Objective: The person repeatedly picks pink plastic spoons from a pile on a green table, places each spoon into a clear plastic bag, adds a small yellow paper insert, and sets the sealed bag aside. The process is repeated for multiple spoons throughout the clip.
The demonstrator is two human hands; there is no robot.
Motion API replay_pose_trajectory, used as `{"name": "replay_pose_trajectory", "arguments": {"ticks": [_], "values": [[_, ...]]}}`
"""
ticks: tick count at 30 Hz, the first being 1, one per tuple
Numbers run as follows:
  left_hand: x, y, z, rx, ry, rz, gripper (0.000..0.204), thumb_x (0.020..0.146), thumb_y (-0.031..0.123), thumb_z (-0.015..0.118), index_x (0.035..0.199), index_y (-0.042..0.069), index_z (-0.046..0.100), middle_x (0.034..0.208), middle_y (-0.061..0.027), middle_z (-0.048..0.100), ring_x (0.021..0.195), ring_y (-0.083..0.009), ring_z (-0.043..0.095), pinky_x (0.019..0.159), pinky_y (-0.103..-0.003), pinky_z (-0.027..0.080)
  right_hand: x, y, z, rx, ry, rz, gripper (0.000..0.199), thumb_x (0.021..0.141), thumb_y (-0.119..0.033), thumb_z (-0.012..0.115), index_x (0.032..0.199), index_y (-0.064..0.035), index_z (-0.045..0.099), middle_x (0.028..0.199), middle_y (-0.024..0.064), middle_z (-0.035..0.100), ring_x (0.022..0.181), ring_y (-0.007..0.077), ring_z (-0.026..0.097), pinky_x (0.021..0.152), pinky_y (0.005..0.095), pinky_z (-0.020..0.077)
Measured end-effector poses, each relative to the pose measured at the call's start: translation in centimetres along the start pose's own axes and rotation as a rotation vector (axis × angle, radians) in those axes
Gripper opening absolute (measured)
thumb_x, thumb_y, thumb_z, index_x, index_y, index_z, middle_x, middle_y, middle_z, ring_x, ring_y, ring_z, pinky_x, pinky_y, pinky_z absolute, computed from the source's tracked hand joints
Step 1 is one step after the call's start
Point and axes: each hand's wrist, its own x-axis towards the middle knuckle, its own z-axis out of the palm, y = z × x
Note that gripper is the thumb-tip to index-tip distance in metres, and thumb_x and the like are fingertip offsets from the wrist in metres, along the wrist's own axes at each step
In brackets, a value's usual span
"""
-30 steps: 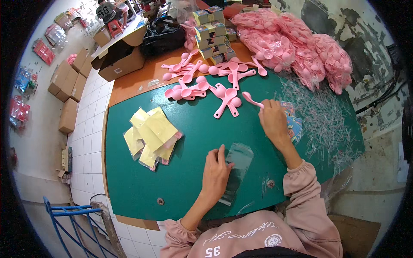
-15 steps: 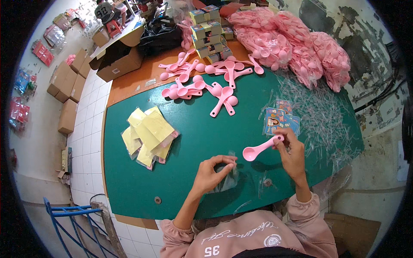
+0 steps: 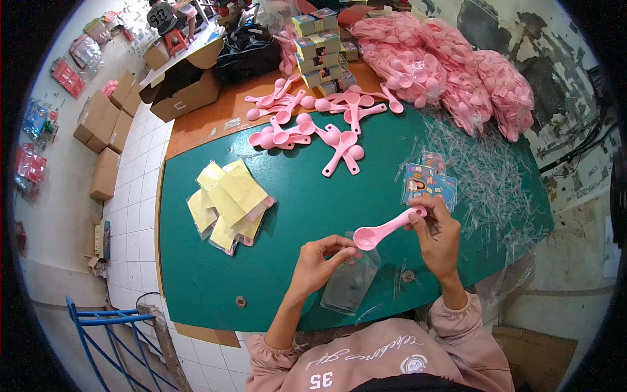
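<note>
Between the thumb and fingers of my right hand (image 3: 436,234) is the handle end of a pink plastic measuring spoon (image 3: 385,230), its bowl pointing left. My left hand (image 3: 324,261) pinches the upper edge of a clear plastic bag (image 3: 353,282), which hangs over the green table. The spoon's bowl is right at the bag's top edge; whether it has entered the bag I cannot tell. Beyond my right hand lie several printed blue cards (image 3: 428,183). To the left rests a pile of filled clear packets with yellow card (image 3: 232,199).
Loose pink spoons (image 3: 339,140) lie across the far part of the table (image 3: 300,196). Stacked card bundles (image 3: 320,49) and bulging bags of pink spoons (image 3: 444,72) stand behind them. Clear plastic strips (image 3: 486,176) cover the right side. A blue metal frame (image 3: 111,320) stands at lower left.
My right hand has brought the spoon leftward and slightly down to the bag's top. The bag in my left hand now hangs spread out and shows more fully.
</note>
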Motion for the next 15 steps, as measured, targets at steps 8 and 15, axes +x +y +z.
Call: {"name": "replay_pose_trajectory", "arguments": {"ticks": [8,15], "values": [[0.1,0.1,0.2,-0.039,-0.042,-0.008,0.021,0.084,0.013,0.059,0.097,-0.003,0.062,0.085,-0.0072,0.066,0.075,-0.0104,0.06,0.072,-0.024,0.048,0.1,0.0,-0.3,-0.033,-0.112,-0.092,0.017,0.083,-0.006,0.059,0.099,-0.0009,0.057,0.079,0.0102,0.06,0.069,0.0155,0.06,0.063,0.0262,0.0474],[-0.1,0.0,1.4,-0.115,-0.049,-0.005,0.023,0.087,0.011,0.055,0.103,-0.005,0.06,0.094,-0.0073,0.063,0.084,-0.0107,0.058,0.076,-0.024,0.047,0.2,-0.4,0.7,0.004,-0.296,0.052,0.024,0.081,-0.009,0.062,0.102,-0.0007,0.052,0.081,0.0118,0.061,0.076,0.0179,0.063,0.066,0.0279,0.0487]]}}
